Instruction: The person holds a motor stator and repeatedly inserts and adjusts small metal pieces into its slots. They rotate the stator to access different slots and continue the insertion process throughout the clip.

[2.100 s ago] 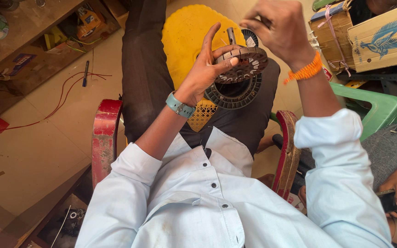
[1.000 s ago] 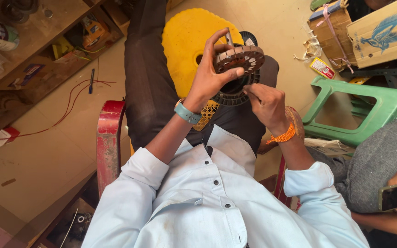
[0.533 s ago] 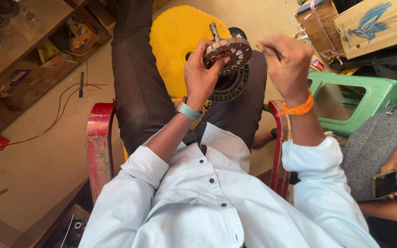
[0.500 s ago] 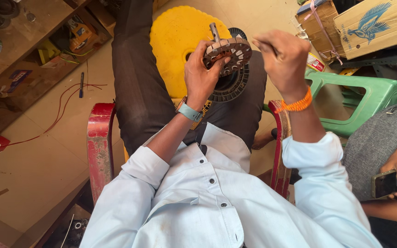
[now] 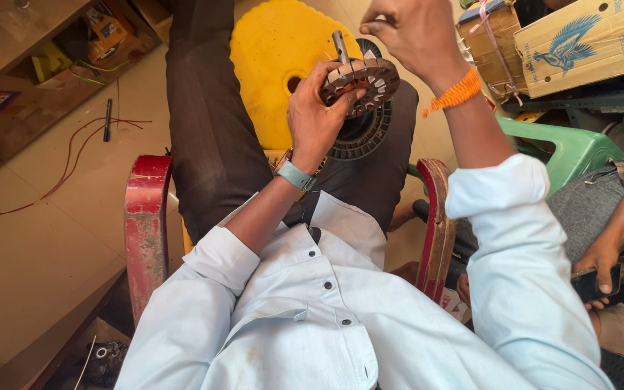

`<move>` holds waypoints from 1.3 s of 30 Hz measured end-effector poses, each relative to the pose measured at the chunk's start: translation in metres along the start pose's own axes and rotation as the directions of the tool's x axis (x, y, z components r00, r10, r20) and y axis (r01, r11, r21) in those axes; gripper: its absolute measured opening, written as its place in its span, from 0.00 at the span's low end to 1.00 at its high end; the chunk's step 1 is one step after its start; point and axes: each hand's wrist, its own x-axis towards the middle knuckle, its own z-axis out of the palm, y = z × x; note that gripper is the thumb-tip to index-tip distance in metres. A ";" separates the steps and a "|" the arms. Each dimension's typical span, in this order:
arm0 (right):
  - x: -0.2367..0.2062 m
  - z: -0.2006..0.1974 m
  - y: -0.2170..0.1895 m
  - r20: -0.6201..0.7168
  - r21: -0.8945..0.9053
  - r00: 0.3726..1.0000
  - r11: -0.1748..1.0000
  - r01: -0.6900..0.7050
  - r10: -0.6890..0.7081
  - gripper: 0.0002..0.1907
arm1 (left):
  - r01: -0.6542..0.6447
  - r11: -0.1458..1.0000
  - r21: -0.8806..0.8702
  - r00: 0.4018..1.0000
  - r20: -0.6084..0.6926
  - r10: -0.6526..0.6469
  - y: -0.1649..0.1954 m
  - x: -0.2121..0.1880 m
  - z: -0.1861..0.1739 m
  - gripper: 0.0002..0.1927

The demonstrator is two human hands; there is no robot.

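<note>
My left hand (image 5: 310, 108) grips a round brown motor stator (image 5: 365, 76) with a metal shaft sticking up, held above my lap. My right hand (image 5: 407, 30) is raised above and right of the stator. Its thumb and fingertips are pinched on a fine wire that barely shows. An orange thread band is on that wrist and a teal watch on the left one. A black ribbed ring (image 5: 367, 134) lies on my dark trousers under the stator.
I sit in a red-armed chair (image 5: 146, 231). A yellow round stool (image 5: 272, 54) stands by my knees. A green plastic stool (image 5: 575, 148) and cardboard boxes (image 5: 572, 43) are at right. Another person's hand holds a phone (image 5: 592, 282). Red wire (image 5: 74, 162) lies on the floor.
My right hand dropped beside the stator, then rose up and away from it, fingers still pinched. My left hand kept hold of the stator and tilted it slightly.
</note>
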 end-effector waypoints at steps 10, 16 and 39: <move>0.038 0.035 0.029 0.163 0.174 0.962 0.966 0.190 -0.219 0.06 | 0.435 0.649 -0.624 0.893 0.390 -0.224 -0.021 0.026 -0.008 0.59; 0.031 0.013 0.003 0.005 0.170 0.981 0.967 0.189 -0.193 0.05 | 0.526 0.568 -0.632 0.832 0.520 -0.192 -0.033 0.032 -0.014 0.52; -0.062 -0.024 -0.086 -0.018 0.729 0.854 0.592 -0.345 0.519 0.06 | 0.273 0.754 -0.597 0.943 0.319 -0.089 -0.022 0.007 -0.001 0.18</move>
